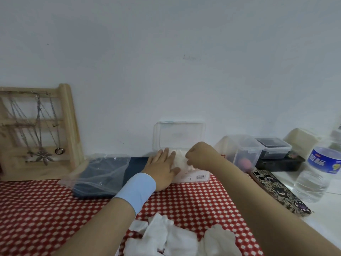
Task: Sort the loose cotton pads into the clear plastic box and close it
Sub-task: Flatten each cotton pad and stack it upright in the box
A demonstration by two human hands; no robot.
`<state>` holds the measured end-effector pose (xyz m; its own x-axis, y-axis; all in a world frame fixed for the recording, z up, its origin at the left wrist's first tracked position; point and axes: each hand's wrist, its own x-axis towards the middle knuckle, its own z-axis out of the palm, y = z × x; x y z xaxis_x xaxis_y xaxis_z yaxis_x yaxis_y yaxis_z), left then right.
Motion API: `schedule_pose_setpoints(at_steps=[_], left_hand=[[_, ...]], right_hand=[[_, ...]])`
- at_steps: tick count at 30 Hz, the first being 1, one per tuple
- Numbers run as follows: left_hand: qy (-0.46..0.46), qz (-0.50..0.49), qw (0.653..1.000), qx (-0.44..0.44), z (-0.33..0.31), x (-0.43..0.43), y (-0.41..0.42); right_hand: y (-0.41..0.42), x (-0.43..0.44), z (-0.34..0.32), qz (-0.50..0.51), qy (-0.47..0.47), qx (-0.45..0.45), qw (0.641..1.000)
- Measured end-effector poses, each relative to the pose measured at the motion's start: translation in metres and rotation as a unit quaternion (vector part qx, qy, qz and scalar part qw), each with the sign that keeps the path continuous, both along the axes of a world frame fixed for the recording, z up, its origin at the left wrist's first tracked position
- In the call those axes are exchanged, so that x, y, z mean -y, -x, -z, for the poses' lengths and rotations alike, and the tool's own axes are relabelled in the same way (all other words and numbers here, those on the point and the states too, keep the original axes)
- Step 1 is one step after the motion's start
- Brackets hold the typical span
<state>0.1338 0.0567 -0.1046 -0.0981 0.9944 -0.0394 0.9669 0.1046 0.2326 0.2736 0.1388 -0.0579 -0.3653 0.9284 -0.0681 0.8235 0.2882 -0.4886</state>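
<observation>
White cotton pads [180, 160] are pinched by the curled right hand [200, 156] over the clear plastic box [191, 177], which is braced by the flat, straight-fingered left hand [162, 169], while the loose pile [177, 237] is found back toward the body, between both forearms.

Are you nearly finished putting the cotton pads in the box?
Not yet. Some white cotton pads already sit in the clear plastic box. The right hand pinches them while the left hand steadies it. A pile of loose pads waits, and the lid stands open.
</observation>
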Motion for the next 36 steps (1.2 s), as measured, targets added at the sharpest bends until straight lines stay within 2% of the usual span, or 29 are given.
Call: schedule_pose_setpoints(at_steps=[2, 4, 5, 7, 9, 11, 14, 17, 19, 23, 27, 31, 34, 36], left_hand=[[-0.011, -0.009, 1.000, -0.018, -0.002, -0.004, -0.003], [-0.021, -0.007, 1.000, -0.010, -0.001, -0.009, -0.007], [-0.025, -0.003, 1.000, -0.013, 0.001, -0.011, -0.009], [-0.031, -0.004, 0.999, -0.015, 0.006, -0.012, -0.011], [-0.025, -0.012, 1.000, 0.000, 0.006, -0.013, -0.010], [-0.016, -0.021, 0.999, 0.019, -0.001, -0.010, -0.010], [-0.050, -0.034, 0.998, 0.029, -0.014, 0.002, -0.012], [-0.090, -0.021, 0.994, 0.053, -0.032, 0.031, -0.020], [-0.063, -0.003, 0.994, 0.087, -0.046, 0.055, -0.026], [0.081, 0.050, 0.982, 0.160, -0.063, 0.104, -0.040], [0.163, 0.080, 0.980, 0.080, -0.049, 0.125, -0.061], [0.170, 0.110, 0.979, 0.010, -0.028, 0.130, -0.075], [0.157, 0.095, 0.983, 0.029, -0.022, 0.131, -0.075], [0.145, 0.076, 0.985, 0.051, -0.021, 0.128, -0.070]], right_hand=[[-0.014, 0.010, 0.007, 0.014, -0.144, 0.003, 0.989], [-0.020, 0.021, 0.023, -0.044, -0.249, 0.045, 0.966], [-0.021, 0.026, 0.029, -0.086, -0.241, 0.062, 0.965], [-0.022, 0.024, 0.038, -0.146, -0.164, 0.112, 0.969], [-0.022, 0.020, 0.040, -0.166, -0.122, 0.143, 0.968], [-0.022, 0.021, 0.033, -0.179, -0.114, 0.150, 0.966], [-0.026, 0.025, 0.020, -0.173, -0.110, 0.128, 0.970], [-0.035, 0.040, 0.000, -0.157, -0.155, 0.099, 0.970], [-0.048, 0.061, -0.022, -0.176, -0.136, 0.093, 0.970], [-0.084, 0.102, -0.055, -0.244, 0.035, 0.186, 0.951], [-0.097, 0.111, -0.050, -0.293, 0.140, 0.289, 0.900], [-0.090, 0.115, -0.033, -0.312, 0.104, 0.381, 0.864], [-0.079, 0.115, -0.021, -0.314, 0.106, 0.366, 0.870], [-0.075, 0.110, -0.020, -0.308, 0.096, 0.321, 0.891]])
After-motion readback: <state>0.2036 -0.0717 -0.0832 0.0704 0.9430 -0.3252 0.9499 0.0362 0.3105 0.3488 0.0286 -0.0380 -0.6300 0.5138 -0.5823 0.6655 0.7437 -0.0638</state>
